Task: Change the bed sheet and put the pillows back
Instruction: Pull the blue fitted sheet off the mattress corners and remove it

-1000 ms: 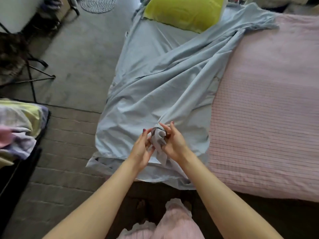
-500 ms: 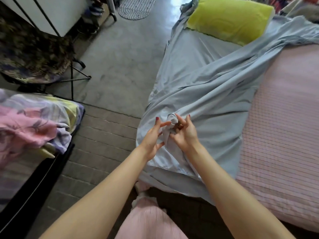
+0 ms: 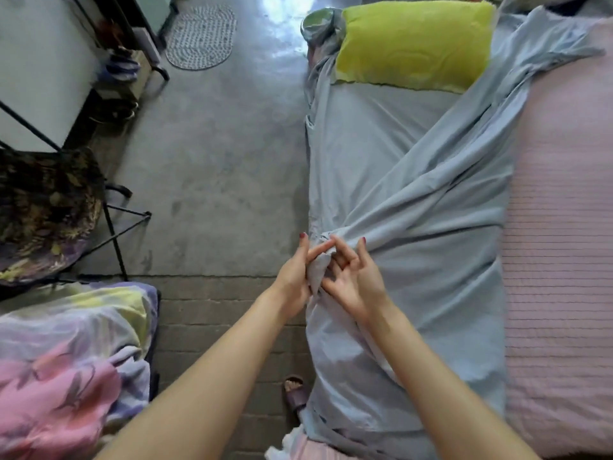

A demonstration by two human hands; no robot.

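Across the right half of the view, the pink mattress [image 3: 560, 227] lies partly covered by the light blue bed sheet [image 3: 414, 180], which drapes over its left side in long creases running toward the near edge. At the far end, 1 yellow-green pillow [image 3: 411, 44] rests on the sheet. At the sheet's left edge, 2 hands meet on a bunched fold: the left hand [image 3: 293, 277] pinches it with fingers mostly straight, and the right hand [image 3: 356, 282] curls its fingers around the same gathered cloth.
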